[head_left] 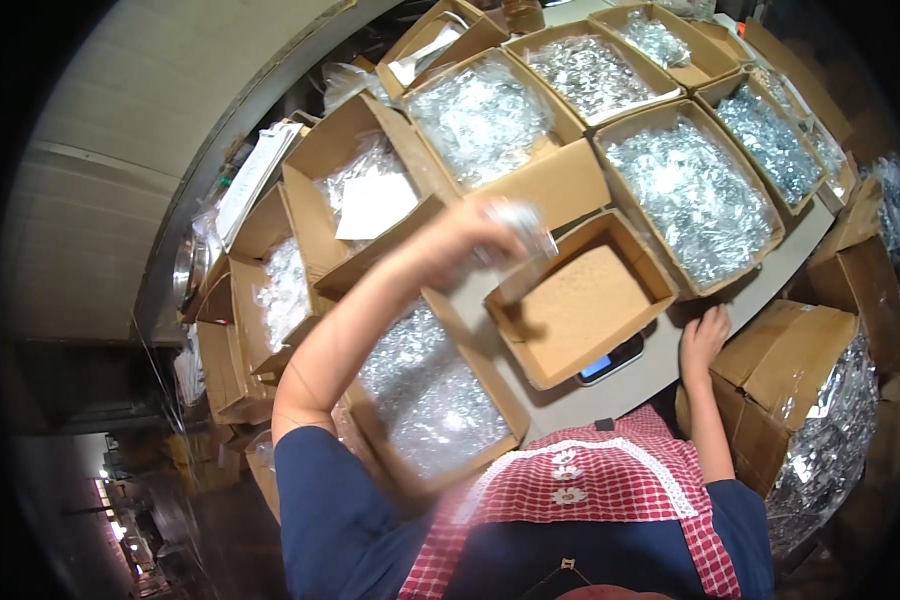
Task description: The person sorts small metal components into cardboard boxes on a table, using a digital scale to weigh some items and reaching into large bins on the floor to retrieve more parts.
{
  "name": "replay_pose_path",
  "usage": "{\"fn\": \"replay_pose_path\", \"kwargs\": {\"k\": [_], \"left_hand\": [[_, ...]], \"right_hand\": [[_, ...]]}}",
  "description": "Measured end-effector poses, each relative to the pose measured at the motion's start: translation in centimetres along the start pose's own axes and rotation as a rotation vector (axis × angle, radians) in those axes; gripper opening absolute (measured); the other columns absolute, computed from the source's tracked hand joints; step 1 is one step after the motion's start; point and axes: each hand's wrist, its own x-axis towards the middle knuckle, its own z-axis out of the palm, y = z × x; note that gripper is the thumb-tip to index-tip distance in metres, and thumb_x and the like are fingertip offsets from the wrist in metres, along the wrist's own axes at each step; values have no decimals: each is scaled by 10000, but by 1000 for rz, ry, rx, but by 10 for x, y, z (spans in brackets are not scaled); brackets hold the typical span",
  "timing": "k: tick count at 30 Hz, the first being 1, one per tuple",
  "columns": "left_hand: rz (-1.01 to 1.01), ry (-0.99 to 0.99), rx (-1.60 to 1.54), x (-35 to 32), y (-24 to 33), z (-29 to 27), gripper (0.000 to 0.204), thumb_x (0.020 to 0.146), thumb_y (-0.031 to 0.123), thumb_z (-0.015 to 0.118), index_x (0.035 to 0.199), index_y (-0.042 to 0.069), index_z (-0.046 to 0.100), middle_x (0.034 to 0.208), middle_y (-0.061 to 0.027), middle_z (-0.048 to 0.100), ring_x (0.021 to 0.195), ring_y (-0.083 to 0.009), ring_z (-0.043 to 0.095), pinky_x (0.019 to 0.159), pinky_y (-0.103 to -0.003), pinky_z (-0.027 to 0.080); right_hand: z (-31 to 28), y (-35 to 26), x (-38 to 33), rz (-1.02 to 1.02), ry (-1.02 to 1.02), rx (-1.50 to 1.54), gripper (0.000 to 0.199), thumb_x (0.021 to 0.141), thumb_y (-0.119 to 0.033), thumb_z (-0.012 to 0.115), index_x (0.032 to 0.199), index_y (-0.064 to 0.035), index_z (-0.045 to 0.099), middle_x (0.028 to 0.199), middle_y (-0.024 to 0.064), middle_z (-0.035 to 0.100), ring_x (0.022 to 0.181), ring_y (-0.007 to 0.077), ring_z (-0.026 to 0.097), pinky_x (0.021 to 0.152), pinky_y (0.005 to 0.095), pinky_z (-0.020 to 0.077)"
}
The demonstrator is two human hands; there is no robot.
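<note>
My left hand, blurred by motion, is closed round small clear plastic packets with shiny contents. It hangs over the left rim of a small cardboard box, whose inside shows a bare brown bottom. This box sits on a scale, of which a lit blue display and a dark edge show. My right hand rests on the table edge to the right of the box, fingers loosely stretched, holding nothing that I can see.
Open boxes of shiny packets surround the small box: one large box to the right, another at near left, several behind. White paper lies in a left box. A carton stands by my right arm, beside a bulging bag.
</note>
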Motion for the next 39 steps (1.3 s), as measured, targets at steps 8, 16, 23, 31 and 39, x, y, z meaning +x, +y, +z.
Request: {"fn": "replay_pose_path", "kwargs": {"k": [8,16,23,31,39], "left_hand": [[4,43,718,107,-14,21,325,836,191,642,1092,-4,606,950,-116,677,869,-174,646,822,-300,505],[78,879,1513,299,-74,-86,583,708,207,722,1229,76,493,1103,-240,574,972,-415,597,841,-461,504],[-91,804,1331,317,-38,-125,381,705,116,616,1086,104,612,841,-172,673,822,-342,653,741,-410,512],[58,1004,536,303,25,-143,234,745,29,484,787,3,712,806,-128,709,691,-178,652,638,-287,501],[219,994,923,398,63,-111,246,787,268,612,818,32,675,769,-98,678,680,-203,638,655,-326,492]], "right_hand": [[-2,63,75,138,-106,562,180,661,35,457,826,82,511,903,205,452,912,395,452,839,444,387],[28,189,192,99,-8,282,337,838,-64,538,1128,104,505,1204,294,495,1131,436,453,996,443,342],[16,184,213,156,64,395,248,808,-21,544,1036,75,524,1011,226,503,962,431,481,844,452,391],[19,185,214,232,6,388,332,862,-117,602,1108,95,535,1075,292,501,1016,471,478,906,475,375],[31,200,204,242,-7,330,416,880,-145,575,1218,88,507,1265,309,467,1179,472,438,1007,469,338]]}}
